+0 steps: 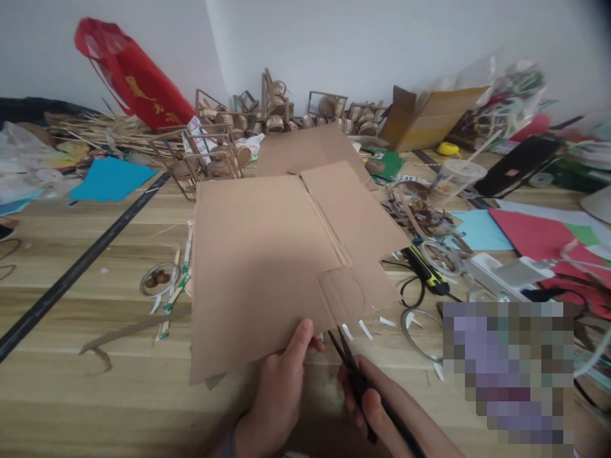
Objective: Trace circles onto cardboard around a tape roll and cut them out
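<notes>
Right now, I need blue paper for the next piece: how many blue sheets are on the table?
2. The left blue sheet lies near the red bag; the right blue sheet lies beside the red paper. Others may be hidden under clutter.

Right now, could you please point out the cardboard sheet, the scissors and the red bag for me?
cardboard sheet (267,254): head view, flat middle panel.
scissors (347,356): head view, dark blades.
red bag (143,86): head view, printed side.

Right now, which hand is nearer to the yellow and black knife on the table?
Right. The right hand, holding scissors, is left of the knife, nearer the camera; the left hand grips the cardboard farther left.
</notes>
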Tool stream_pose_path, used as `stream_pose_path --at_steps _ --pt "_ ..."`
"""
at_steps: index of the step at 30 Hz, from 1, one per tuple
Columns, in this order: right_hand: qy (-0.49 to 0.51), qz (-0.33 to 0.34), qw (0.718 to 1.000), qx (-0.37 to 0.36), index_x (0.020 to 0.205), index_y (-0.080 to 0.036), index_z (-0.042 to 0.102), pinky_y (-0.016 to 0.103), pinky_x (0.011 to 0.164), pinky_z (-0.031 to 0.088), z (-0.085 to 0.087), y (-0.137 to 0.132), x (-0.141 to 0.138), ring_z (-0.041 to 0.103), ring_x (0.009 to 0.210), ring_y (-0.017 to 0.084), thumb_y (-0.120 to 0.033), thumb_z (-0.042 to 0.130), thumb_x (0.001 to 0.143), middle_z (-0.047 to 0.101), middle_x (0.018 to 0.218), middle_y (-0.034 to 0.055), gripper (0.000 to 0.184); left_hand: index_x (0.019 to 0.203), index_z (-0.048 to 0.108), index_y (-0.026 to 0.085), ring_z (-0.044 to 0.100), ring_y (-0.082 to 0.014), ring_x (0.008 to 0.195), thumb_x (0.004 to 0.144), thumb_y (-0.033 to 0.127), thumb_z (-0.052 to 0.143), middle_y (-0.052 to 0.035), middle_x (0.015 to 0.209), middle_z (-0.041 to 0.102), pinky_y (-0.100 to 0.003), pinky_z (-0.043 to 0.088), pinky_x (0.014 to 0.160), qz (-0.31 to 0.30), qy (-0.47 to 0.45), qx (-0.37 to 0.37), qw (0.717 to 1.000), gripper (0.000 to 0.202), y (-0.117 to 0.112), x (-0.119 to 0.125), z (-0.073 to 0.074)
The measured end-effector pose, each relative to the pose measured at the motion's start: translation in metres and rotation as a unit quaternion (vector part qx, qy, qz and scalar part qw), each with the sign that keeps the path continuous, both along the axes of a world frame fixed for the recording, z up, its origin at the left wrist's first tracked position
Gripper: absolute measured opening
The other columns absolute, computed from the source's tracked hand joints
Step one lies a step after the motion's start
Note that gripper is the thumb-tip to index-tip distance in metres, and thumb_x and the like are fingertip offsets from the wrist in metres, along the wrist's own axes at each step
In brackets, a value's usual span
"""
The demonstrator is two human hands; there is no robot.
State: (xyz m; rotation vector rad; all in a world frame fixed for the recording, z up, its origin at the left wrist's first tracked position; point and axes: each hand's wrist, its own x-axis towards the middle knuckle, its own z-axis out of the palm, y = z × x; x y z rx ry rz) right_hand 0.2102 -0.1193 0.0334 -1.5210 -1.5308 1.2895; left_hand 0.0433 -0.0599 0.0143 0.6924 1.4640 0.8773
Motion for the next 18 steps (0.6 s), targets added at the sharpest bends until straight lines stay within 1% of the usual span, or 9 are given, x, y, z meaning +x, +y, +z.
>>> stream_pose_path --at_steps 2,4,6,8,9,11,14,18 --pt "0.01 -0.003 1.0 -0.007 0.115 -0.026 0.067 0.034 0.072 0.061 0.001 0.005 -0.006 0.07 0.077 0.025 -0.066 0.042 0.099 0.074 0.088 0.0075 0.051 0.053 0.064 0.025 0.07 -0.0294 0.087 0.069 0.074 0.068 -0.0081 0.076 0.076 -0.035 0.049 0.088 0.004 0.0 -0.013 1.0 0.051 -0.001 0.001 0.005" --pt "0.033 0.002 0.999 -0.025 0.113 -0.026 0.066 0.033 0.069 0.062 0.001 0.009 -0.01 0.07 0.079 0.025 -0.066 0.042 0.099 0.073 0.095 0.0089 0.049 0.052 0.064 0.025 0.07 -0.0293 0.085 0.066 0.074 0.068 -0.0081 0.075 0.076 -0.036 0.05 0.086 0.008 -0.01 -0.016 1.0 0.051 -0.001 0.001 0.008" --pt "0.056 0.015 0.998 -0.035 0.101 -0.025 0.064 0.032 0.066 0.061 -0.001 0.012 -0.011 0.068 0.078 0.023 -0.066 0.04 0.1 0.07 0.097 0.0092 0.048 0.052 0.065 0.025 0.07 -0.0291 0.084 0.066 0.071 0.068 -0.0079 0.073 0.076 -0.036 0.05 0.086 0.004 -0.014 -0.017 1.0 0.048 -0.002 0.002 0.011" --pt "0.062 0.028 0.997 -0.036 0.087 -0.024 0.059 0.031 0.066 0.06 -0.005 0.014 -0.012 0.065 0.075 0.021 -0.065 0.036 0.101 0.067 0.092 0.0071 0.049 0.053 0.066 0.026 0.071 -0.0298 0.083 0.064 0.071 0.069 -0.0076 0.07 0.076 -0.036 0.052 0.085 -0.001 -0.017 -0.027 0.999 0.047 -0.001 0.003 0.014" --pt "0.059 0.03 0.997 -0.035 0.084 -0.024 0.056 0.031 0.067 0.059 -0.007 0.015 -0.013 0.063 0.074 0.02 -0.065 0.034 0.102 0.064 0.088 0.0054 0.05 0.052 0.066 0.027 0.072 -0.0305 0.082 0.063 0.072 0.069 -0.0073 0.066 0.075 -0.036 0.053 0.083 -0.004 -0.021 -0.034 0.999 0.047 -0.001 0.003 0.016" --pt "0.05 0.029 0.998 -0.034 0.083 -0.024 0.054 0.031 0.067 0.056 -0.011 0.016 -0.014 0.061 0.072 0.019 -0.065 0.033 0.103 0.061 0.082 0.003 0.049 0.051 0.065 0.027 0.072 -0.0316 0.078 0.061 0.075 0.067 -0.0069 0.059 0.072 -0.037 0.055 0.076 -0.018 -0.03 -0.048 0.998 0.048 0.0 0.003 0.018" --pt "0.045 0.025 0.998 -0.028 0.084 -0.025 0.055 0.031 0.066 0.054 -0.013 0.017 -0.016 0.059 0.069 0.019 -0.065 0.031 0.103 0.058 0.077 0.0012 0.05 0.054 0.068 0.027 0.073 -0.0303 0.075 0.066 0.073 0.066 -0.0067 0.059 0.073 -0.035 0.056 0.071 -0.042 -0.039 -0.049 0.997 0.047 -0.001 0.002 0.017" --pt "0.027 0.036 0.999 0.01 0.081 -0.025 0.055 0.031 0.07 0.053 -0.009 0.02 -0.015 0.056 0.068 0.019 -0.068 0.033 0.101 0.055 0.073 0.0006 0.053 0.057 0.069 0.027 0.074 -0.0281 0.077 0.073 0.069 0.066 -0.0062 0.064 0.075 -0.033 0.056 0.076 -0.031 -0.054 -0.038 0.997 0.045 -0.003 0.0 0.008"
